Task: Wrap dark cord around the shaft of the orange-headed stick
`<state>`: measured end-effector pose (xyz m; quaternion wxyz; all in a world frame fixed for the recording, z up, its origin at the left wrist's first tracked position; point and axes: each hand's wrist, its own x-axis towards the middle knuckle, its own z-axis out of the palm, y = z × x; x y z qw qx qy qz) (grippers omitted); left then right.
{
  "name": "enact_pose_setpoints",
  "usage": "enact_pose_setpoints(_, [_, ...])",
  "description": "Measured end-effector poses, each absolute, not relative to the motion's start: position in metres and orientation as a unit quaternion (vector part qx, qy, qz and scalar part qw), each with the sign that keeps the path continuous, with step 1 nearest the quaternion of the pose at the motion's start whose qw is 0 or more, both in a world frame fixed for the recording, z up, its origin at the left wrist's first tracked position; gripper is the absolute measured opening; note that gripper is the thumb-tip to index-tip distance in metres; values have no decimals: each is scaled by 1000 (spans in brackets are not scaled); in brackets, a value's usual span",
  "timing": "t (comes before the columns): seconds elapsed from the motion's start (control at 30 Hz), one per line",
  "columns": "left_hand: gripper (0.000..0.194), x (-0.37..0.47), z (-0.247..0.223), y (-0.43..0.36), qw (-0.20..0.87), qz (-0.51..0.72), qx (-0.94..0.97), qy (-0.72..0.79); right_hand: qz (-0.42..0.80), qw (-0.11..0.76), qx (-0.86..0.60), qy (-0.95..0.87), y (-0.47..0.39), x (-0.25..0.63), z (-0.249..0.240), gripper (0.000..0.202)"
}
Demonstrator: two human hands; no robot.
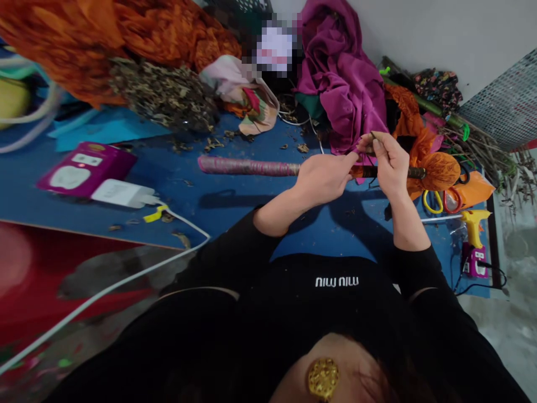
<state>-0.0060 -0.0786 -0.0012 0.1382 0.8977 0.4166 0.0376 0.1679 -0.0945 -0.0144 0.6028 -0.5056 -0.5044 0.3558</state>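
Note:
A long wrapped stick (pixel 249 167) lies level across my front, above the blue table. Pink patterned wrapping covers its left part; its right part is dark and orange and ends in an orange cloth ball (pixel 442 169). My left hand (pixel 323 178) is closed around the stick near its middle, palm hidden. Further right, my right hand (pixel 390 159) is in front of the stick, thumb and fingers pinched together on a thin dark strand (pixel 372 135). The fingertips of both hands come close together there. What the strand is made of, I cannot make out.
Magenta cloth (pixel 339 73), orange cloth (pixel 168 31) and dried plant bits (pixel 168 95) are heaped at the back. A purple power socket (pixel 90 170) with a white charger stands left. Scissors (pixel 452 198) and a yellow glue gun (pixel 474 224) lie right, near dry stems (pixel 478 137).

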Motion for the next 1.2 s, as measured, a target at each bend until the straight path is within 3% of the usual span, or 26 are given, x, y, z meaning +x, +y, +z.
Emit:
enact_pose_setpoints(0.23, [45, -7, -2, -82, 83, 56, 916, 389, 287, 536, -495, -621, -85, 180, -35, 51])
enact_pose_setpoints(0.47, [42, -7, -9, -79, 51, 66, 924, 373, 293, 551, -496, -604, -83, 180, -41, 54])
enact_pose_setpoints(0.7, [41, -11, -12, -75, 82, 103, 917, 377, 301, 572, -482, -592, -85, 185, -26, 45])
enact_pose_setpoints(0.93, [44, -38, -1, -54, 166, 184, 868, 430, 395, 544, -545, -501, -119, 243, 37, 33])
enact_pose_setpoints(1.07, [44, -56, 0, -39, 198, 201, 851, 443, 310, 627, -577, -421, -136, 286, 58, 19])
enact_pose_setpoints(1.2, [44, -69, -3, -26, 229, 189, 858, 420, 202, 694, -600, -344, -133, 316, 51, 19])
